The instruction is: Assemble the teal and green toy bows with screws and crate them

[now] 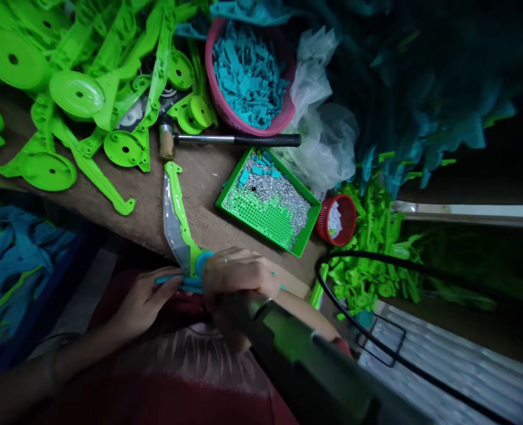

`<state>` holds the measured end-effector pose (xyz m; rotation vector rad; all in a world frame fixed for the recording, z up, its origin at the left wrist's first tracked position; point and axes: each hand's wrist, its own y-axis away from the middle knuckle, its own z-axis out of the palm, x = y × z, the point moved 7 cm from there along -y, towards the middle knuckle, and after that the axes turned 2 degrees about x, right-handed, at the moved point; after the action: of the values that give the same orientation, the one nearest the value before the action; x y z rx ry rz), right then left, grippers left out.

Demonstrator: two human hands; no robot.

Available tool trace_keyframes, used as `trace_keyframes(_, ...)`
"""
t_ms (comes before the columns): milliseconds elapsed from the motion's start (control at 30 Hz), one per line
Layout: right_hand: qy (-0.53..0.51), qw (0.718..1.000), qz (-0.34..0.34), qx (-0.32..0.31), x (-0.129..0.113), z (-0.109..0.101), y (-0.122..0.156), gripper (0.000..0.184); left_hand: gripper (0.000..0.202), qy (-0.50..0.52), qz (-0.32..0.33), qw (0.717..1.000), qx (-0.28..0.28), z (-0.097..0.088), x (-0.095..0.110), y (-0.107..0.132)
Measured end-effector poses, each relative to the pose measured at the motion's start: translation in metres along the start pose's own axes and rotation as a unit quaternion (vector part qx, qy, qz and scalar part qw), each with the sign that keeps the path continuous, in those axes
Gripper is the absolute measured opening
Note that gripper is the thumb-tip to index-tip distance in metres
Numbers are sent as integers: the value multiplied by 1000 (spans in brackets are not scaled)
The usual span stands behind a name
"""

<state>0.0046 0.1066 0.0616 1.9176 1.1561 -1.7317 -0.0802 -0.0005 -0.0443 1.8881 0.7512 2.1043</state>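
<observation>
My left hand (144,300) pinches the end of a teal plastic part (178,281) at the near table edge. That part joins a green plastic piece with a clear blade-shaped cover (176,219) lying across the table. My right hand (239,277) is closed around a dark green power tool (306,360), gripping it right beside the teal hub of the assembly. A black cable (359,260) loops off from the tool to the right.
A hammer (226,140) lies behind the assembly. A green tray of small metal screws (268,203), a small red cup (337,219) and a pink basket of teal parts (248,74) stand to the right. Green plastic parts (79,88) are piled at the left back.
</observation>
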Motion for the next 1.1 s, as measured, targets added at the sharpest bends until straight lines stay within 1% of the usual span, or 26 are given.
trace_keyframes(67, -96, 992, -65, -43, -15, -12, -9, 13, 35, -10, 6, 1000, 3, 0, -3, 0)
trace_keyframes(100, -116, 989, -73, -55, -19, -21, -16, 11, 35, -15, 10, 1000, 8, 0, -4, 0)
trace_keyframes(133, -102, 991, -65, -49, -18, -32, -25, 11, 34, -20, 14, 1000, 13, -1, -5, 1)
trace_keyframes(167, -77, 995, -59, -6, -15, -47, -34, 13, 34, -24, 19, 999, 21, -2, -5, 1)
trace_keyframes(200, -52, 994, -66, 68, -11, -66, -42, 16, 33, -26, 22, 999, 30, -3, -5, 1)
trace_keyframes(233, -31, 984, -84, 154, -5, -85, -46, 20, 33, -25, 25, 999, 38, -4, -5, 1)
trace_keyframes(267, -12, 968, -106, 227, 1, -99, -48, 22, 33, -24, 27, 998, 44, -4, -4, 2)
trace_keyframes(300, 10, 953, -115, 281, 10, -109, -48, 22, 33, -24, 28, 998, 45, -4, -4, 2)
trace_keyframes(333, 34, 944, -107, 311, 21, -114, -48, 21, 32, -24, 28, 998, 45, -4, -3, 2)
trace_keyframes(367, 56, 940, -93, 324, 31, -116, -49, 23, 32, -26, 27, 998, 45, -5, -2, 1)
trace_keyframes(433, 82, 939, -65, 327, 46, -116, -48, 27, 31, -32, 24, 998, 46, -5, -1, 1)
trace_keyframes(500, 69, 941, -57, 325, 52, -116, -46, 28, 30, -39, 22, 998, 52, -7, -1, 0)
trace_keyframes(600, 30, 943, -62, 326, 51, -117, -45, 27, 32, -47, 20, 997, 54, -8, -1, 1)
trace_keyframes(667, 33, 940, -63, 334, 50, -119, -45, 26, 34, -54, 24, 997, 53, -8, -2, 1)
trace_keyframes(867, 48, 940, -40, 335, 51, -119, -46, 25, 37, -95, 72, 992, 45, -6, 3, 2)
trace_keyframes(967, 37, 938, -52, 340, 50, -118, -46, 22, 39, -94, 85, 991, 33, -4, 4, 3)
trace_keyframes(1100, -2, 935, -67, 350, 49, -119, -47, 21, 39, -86, 85, 992, 35, -4, 4, 3)
